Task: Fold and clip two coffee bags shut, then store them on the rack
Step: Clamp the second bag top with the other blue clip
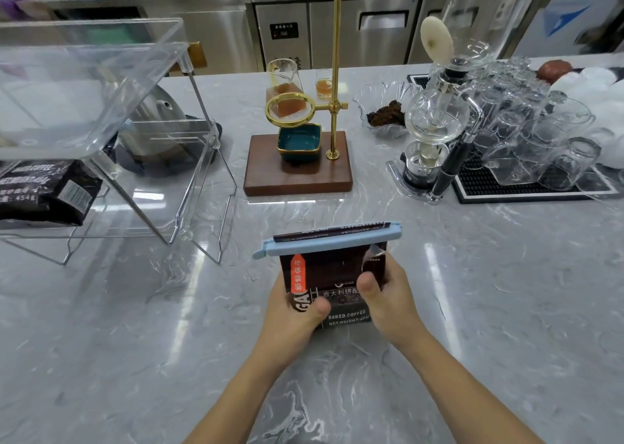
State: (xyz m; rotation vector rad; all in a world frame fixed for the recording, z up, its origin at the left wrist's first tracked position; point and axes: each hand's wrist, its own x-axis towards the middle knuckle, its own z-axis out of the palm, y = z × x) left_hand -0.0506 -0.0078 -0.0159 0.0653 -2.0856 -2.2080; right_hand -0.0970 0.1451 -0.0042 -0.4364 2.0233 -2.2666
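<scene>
Nearest, at six o'clock: left hand (pixel 293 312) and right hand (pixel 385 300) gripping a dark coffee bag (pixel 332 274) from either side, thumbs pressed on its printed front, fingers curled behind and out of sight. Held upright, seemingly just above the grey marbled tabletop (pixel 135 342); contact with it not certain. Across the folded top, a pale blue clip (pixel 327 242) clamped, a strip of fold showing above the bar.

Further off, at ten o'clock: a clear acrylic rack (pixel 101 106) on wire legs, with a second coffee bag (pixel 44 190) already lying on its lower level. At twelve o'clock, a brass pour-over stand (pixel 334 89) on a wooden base, glass servers behind it. At two o'clock, a siphon brewer (pixel 435 122) and upturned glasses on a black mat.

Judged stage: second bag sealed, ready for carrying to the rack. Likely risks: clip sliding off sideways if the fold springs open; long clip ends catching the rack's wire legs or clear shelf edge on the way in; bag knocking the stored one, or sweeping too far toward twelve o'clock and striking the stand.
</scene>
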